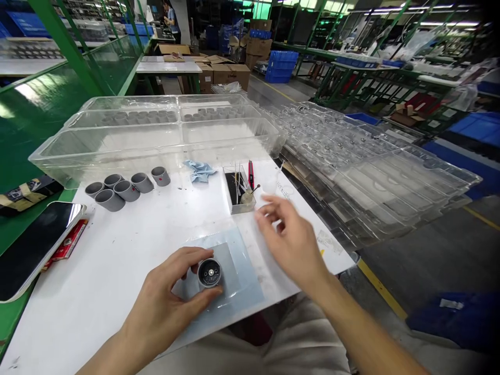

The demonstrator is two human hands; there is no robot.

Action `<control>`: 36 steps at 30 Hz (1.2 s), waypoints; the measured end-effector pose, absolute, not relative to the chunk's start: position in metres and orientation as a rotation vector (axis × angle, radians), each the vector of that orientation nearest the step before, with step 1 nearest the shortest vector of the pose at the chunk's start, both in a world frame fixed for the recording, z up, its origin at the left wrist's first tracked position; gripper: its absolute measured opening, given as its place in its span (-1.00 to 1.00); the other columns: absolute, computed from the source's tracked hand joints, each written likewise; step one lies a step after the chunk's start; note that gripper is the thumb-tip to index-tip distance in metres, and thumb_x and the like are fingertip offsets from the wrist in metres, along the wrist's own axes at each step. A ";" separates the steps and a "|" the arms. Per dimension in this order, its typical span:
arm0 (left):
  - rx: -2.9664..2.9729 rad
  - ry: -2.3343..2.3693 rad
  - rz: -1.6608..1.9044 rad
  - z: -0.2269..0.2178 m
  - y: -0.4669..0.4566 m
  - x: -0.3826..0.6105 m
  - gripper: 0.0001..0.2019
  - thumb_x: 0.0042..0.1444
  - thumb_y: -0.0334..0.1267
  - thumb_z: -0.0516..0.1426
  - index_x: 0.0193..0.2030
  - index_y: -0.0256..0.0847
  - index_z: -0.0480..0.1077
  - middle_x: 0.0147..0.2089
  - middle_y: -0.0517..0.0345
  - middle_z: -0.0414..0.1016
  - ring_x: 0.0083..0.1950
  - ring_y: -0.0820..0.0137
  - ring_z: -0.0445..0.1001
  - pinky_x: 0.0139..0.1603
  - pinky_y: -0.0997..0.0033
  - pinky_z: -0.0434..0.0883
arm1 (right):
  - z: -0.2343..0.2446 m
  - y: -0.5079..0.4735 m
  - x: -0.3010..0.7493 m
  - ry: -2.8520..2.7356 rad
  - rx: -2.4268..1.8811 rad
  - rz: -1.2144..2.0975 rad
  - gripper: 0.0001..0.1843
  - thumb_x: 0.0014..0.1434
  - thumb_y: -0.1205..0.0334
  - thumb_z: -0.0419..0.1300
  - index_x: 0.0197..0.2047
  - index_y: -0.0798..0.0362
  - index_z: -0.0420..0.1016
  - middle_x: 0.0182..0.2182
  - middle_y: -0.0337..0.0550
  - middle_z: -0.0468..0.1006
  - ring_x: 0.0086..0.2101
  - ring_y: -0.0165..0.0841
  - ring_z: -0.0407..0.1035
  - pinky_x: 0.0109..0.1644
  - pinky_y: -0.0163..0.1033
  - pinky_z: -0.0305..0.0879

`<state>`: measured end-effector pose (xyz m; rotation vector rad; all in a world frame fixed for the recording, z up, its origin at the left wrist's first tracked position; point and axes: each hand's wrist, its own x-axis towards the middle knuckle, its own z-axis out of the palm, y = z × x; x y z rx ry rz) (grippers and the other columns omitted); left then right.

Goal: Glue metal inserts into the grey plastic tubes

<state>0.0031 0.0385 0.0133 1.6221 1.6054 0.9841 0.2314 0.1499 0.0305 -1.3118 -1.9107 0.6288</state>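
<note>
My left hand (172, 291) grips a short grey cylindrical cup (210, 273) between thumb and fingers. Its open end faces up, showing a dark inside with a bright metal centre. Beneath it lies a clear plastic sheet over a light blue mat (248, 281). My right hand (291, 239) hovers over the table, just right of a small clear box (242, 208), with thumb and fingertips drawn together. Whatever is between them, if anything, is too small to make out. The box holds thin metal tools and a small bottle; a red cutter (250, 174) sits at its back edge.
Several grey cylinders (125, 190) stand at the left, near a crumpled blue cloth (200, 171). A phone (37, 245) lies at the left edge. Clear divided trays (156, 140) span the table's back; stacked clear trays (375, 172) sit at the right. A person (172, 22) stands far behind.
</note>
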 end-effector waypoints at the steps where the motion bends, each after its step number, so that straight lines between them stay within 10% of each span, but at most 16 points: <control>1: 1.627 1.582 0.997 0.010 0.038 0.003 -0.60 0.16 -0.21 0.36 0.11 0.26 0.49 0.08 0.31 0.58 -0.01 0.33 0.53 -0.04 0.41 0.53 | 0.034 0.164 0.232 -1.885 -1.321 0.552 -0.53 0.39 0.08 0.22 0.27 0.11 0.40 -0.16 -0.11 0.66 -0.30 -0.29 0.54 -0.26 -0.17 0.49; 8: 1.497 1.589 1.063 -0.005 0.040 0.001 -0.65 0.18 -0.17 0.36 0.09 0.19 0.50 0.10 0.28 0.61 0.11 0.27 0.57 0.13 0.29 0.51 | 0.053 0.211 0.222 -2.022 -1.204 0.292 -0.79 0.38 0.15 0.24 -0.20 0.06 0.67 -0.25 -0.14 0.70 -0.29 -0.28 0.52 -0.17 -0.18 0.36; 20: 1.422 1.516 1.096 -0.006 0.040 -0.001 -0.58 0.15 -0.22 0.39 0.11 0.31 0.50 0.13 0.41 0.60 0.13 0.37 0.56 0.17 0.39 0.49 | 0.081 0.174 0.223 -1.739 -0.961 0.052 -0.96 0.25 0.28 0.37 -0.23 -0.05 0.67 -0.28 -0.17 0.70 -0.31 -0.26 0.54 -0.27 -0.14 0.39; 36: 1.418 1.385 1.129 0.001 0.044 0.002 -0.63 0.20 -0.29 0.37 0.12 0.09 0.51 0.09 0.24 0.60 0.14 0.30 0.56 0.18 0.31 0.47 | 0.032 0.112 0.185 -2.025 -0.669 0.620 -0.79 0.24 0.48 0.31 -0.07 0.10 0.63 -0.29 -0.10 0.66 -0.28 -0.32 0.53 -0.21 -0.17 0.53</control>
